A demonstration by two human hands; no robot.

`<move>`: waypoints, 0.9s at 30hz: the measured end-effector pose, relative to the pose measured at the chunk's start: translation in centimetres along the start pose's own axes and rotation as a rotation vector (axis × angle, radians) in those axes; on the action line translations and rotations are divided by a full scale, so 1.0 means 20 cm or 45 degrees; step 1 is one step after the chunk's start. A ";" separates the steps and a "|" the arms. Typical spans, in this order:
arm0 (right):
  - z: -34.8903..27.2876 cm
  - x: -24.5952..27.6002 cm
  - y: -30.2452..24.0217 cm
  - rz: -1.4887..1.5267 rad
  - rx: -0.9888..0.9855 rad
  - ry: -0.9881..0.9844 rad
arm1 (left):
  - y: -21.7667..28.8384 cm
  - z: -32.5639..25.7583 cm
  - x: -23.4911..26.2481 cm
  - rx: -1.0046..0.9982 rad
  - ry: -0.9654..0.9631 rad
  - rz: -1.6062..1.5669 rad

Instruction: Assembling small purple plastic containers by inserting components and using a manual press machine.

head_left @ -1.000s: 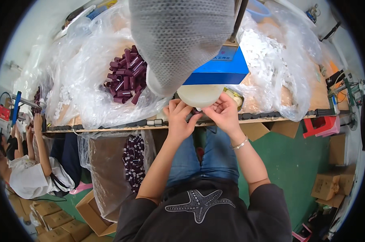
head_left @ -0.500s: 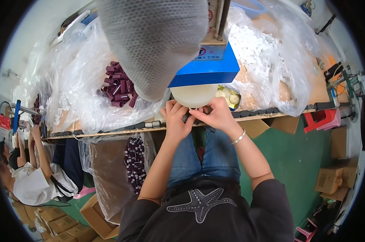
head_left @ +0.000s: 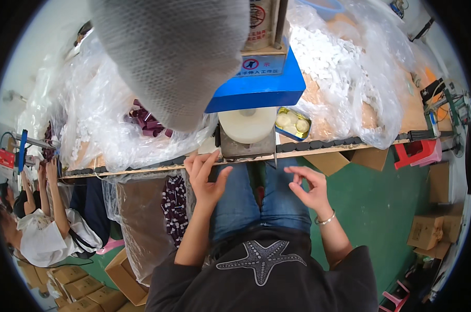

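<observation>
My left hand [head_left: 204, 179] is at the bench's front edge, fingers apart, with nothing visible in it. Over my right thigh hovers my right hand [head_left: 312, 188], wearing a bracelet; its fingers are loosely bent and apart, and no object shows there. Between and beyond the hands stands a blue press machine [head_left: 261, 93]. Under its body sits a round whitish disc [head_left: 250, 126] above a metal base plate [head_left: 248, 149]. Beside the disc is a small tin [head_left: 300, 137] holding round yellowish pieces. A large grey mesh-textured thing [head_left: 178, 57] hides part of the bench and the machine's left side.
Purple tubes [head_left: 151, 126] lie on clear plastic sheeting [head_left: 92, 125] at left. White small parts [head_left: 326, 57] are heaped at right. Below the bench edge, a lined box contains purple-and-white pieces [head_left: 174, 210]. Another person [head_left: 43, 234] works far left. A red stool [head_left: 409, 156] stands right.
Both hands have drawn back from under the disc and parted, left hand leftward, right hand rightward and nearer me. The fingers have opened. The view has shifted slightly, uncovering more of the base plate.
</observation>
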State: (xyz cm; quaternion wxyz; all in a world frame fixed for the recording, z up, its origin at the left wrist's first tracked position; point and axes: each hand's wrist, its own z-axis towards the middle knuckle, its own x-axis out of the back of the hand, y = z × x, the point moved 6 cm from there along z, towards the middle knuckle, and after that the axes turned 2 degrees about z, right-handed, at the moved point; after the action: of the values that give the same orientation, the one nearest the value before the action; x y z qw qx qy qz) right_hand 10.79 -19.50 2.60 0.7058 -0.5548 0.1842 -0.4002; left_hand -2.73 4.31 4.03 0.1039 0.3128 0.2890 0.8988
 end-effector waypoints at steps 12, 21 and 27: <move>0.38 0.39 0.04 -0.243 0.105 0.485 | 0.10 0.18 -0.24 0.066 -0.120 -0.069; 1.13 0.40 0.49 -0.970 -0.004 -0.031 | 0.02 0.18 -0.31 0.037 -0.057 -0.375; 1.18 0.39 0.52 -1.089 -0.036 -0.029 | 0.09 0.24 -0.15 0.228 -0.114 -0.471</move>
State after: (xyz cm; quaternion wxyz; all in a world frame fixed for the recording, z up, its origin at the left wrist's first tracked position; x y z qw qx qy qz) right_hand 35.84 -9.81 1.86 0.4704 -0.5953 -0.0649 -0.6482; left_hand 2.57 3.82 6.60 0.2516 0.3022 0.4153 0.8203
